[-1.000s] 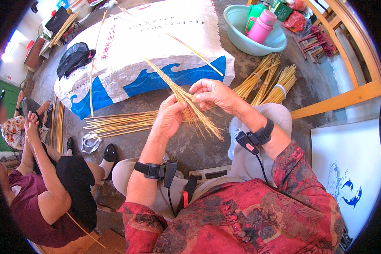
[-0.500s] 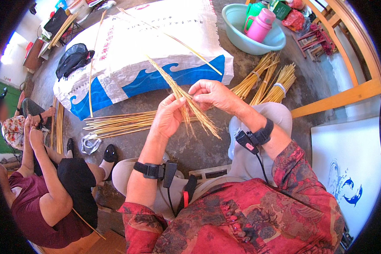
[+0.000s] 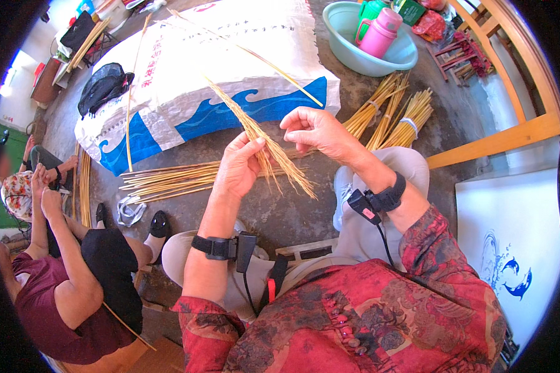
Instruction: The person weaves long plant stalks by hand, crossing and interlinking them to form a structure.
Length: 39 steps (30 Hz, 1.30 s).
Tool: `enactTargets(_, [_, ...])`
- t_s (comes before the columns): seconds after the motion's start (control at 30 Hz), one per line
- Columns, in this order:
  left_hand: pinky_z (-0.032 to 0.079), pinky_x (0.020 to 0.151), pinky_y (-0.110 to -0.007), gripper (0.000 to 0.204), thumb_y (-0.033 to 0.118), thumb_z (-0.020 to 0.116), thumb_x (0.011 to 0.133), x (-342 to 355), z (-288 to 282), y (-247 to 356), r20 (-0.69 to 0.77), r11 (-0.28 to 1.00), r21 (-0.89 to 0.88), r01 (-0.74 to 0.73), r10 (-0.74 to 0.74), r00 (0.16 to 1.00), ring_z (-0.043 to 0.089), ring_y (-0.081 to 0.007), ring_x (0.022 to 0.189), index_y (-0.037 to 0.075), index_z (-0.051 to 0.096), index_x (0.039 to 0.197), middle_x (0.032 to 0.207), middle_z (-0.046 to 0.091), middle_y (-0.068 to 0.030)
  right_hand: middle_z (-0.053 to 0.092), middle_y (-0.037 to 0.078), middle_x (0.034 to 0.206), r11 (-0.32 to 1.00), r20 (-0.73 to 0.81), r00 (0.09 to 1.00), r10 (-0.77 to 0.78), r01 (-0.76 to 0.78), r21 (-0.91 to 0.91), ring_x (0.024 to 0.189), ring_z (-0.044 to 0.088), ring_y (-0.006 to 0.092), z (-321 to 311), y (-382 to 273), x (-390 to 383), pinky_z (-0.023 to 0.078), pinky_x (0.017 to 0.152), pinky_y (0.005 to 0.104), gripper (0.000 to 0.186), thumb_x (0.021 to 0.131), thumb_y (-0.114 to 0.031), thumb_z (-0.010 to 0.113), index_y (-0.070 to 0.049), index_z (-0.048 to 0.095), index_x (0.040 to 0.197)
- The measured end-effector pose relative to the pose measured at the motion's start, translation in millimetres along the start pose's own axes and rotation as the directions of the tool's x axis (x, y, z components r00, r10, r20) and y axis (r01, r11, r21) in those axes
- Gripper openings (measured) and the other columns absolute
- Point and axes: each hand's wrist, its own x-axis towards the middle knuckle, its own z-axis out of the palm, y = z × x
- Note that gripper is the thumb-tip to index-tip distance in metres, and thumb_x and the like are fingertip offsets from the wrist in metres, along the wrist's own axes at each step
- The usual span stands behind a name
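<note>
My left hand [image 3: 238, 166] is closed around a small bunch of dried straw stalks with feathery seed heads [image 3: 283, 163]. The thin ends slant up and left over the white sack, and the bushy heads hang down to the right. Just right of the bunch, apart from it, is my right hand [image 3: 320, 135]. Its fingers are curled in toward the thumb; whatever they may pinch is hidden or too fine to see. A black strap with a small device sits on each of my forearms.
A white-and-blue woven sack [image 3: 230, 68] lies ahead with single stalks on it. Long stalks [image 3: 168, 181] lie on the floor; tied bundles [image 3: 410, 118] are at right, by a pale basin [image 3: 367, 59] holding flasks. A person in maroon [image 3: 68, 298] sits at left, another person beyond.
My right hand has drawn back from the bunch and lifted slightly, leaving a gap between them. My left hand keeps its hold on the straw. The whole view has shifted a little.
</note>
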Motion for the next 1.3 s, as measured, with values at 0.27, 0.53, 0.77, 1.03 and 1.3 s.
enactTargets(0.27, [0.046, 0.063, -0.027, 0.008, 0.007, 0.054, 0.080, 5, -1, 5, 0.012, 0.993, 0.069, -0.094, 0.093, 0.996, 0.054, -0.0118, 0.067, 0.006, 0.053, 0.088, 0.079, 0.057, -0.0023, 0.054, 0.000, 0.072, 0.996, 0.074, 0.994, 0.081, -0.077, -0.050, 0.057, 0.050, 0.0065, -4, 0, -12, 0.043, 0.050, 0.0200, 0.018, 0.076, -0.014, 0.060, -0.004, 0.053, 0.089])
enactTargets(0.53, [0.046, 0.061, -0.025, 0.008, 0.007, 0.053, 0.081, 11, 0, 0, -0.030, 0.988, 0.123, -0.089, 0.093, 0.995, 0.054, -0.0121, 0.067, 0.006, 0.053, 0.089, 0.079, 0.056, -0.0027, 0.055, 0.001, 0.078, 0.995, 0.155, 0.984, 0.087, -0.094, 0.042, 0.061, 0.052, 0.0069, -3, 7, -10, 0.044, 0.055, 0.0195, 0.021, 0.076, -0.011, 0.058, -0.003, 0.051, 0.094])
enactTargets(0.77, [0.046, 0.062, -0.025, 0.009, 0.007, 0.054, 0.081, 9, -1, 2, -0.041, 0.988, 0.113, -0.103, 0.109, 0.993, 0.054, -0.0119, 0.068, 0.005, 0.052, 0.089, 0.079, 0.057, -0.0026, 0.054, 0.001, 0.071, 0.978, 0.113, 0.990, 0.084, -0.104, 0.181, 0.057, 0.051, 0.0071, -5, 3, -8, 0.042, 0.049, 0.0200, 0.017, 0.075, -0.007, 0.057, -0.001, 0.052, 0.090])
enactTargets(1.03, [0.046, 0.064, -0.024, 0.010, 0.007, 0.053, 0.081, 7, -5, 4, -0.036, 0.986, 0.117, -0.118, 0.123, 0.992, 0.054, -0.0113, 0.071, 0.005, 0.052, 0.091, 0.083, 0.057, -0.0029, 0.054, 0.002, 0.073, 0.983, 0.100, 0.987, 0.129, -0.141, 0.119, 0.056, 0.052, 0.0076, -8, -2, -5, 0.043, 0.049, 0.0196, 0.019, 0.075, -0.008, 0.057, -0.001, 0.051, 0.092])
enactTargets(1.3, [0.046, 0.059, -0.026, 0.009, 0.006, 0.053, 0.080, 5, -6, 6, -0.049, 0.988, 0.112, -0.105, 0.111, 0.993, 0.054, -0.0114, 0.064, 0.005, 0.052, 0.088, 0.079, 0.057, -0.0035, 0.055, 0.002, 0.075, 0.989, 0.099, 0.985, 0.140, -0.145, 0.043, 0.060, 0.052, 0.0076, -12, 2, -3, 0.044, 0.055, 0.0196, 0.016, 0.078, -0.010, 0.056, -0.003, 0.052, 0.092])
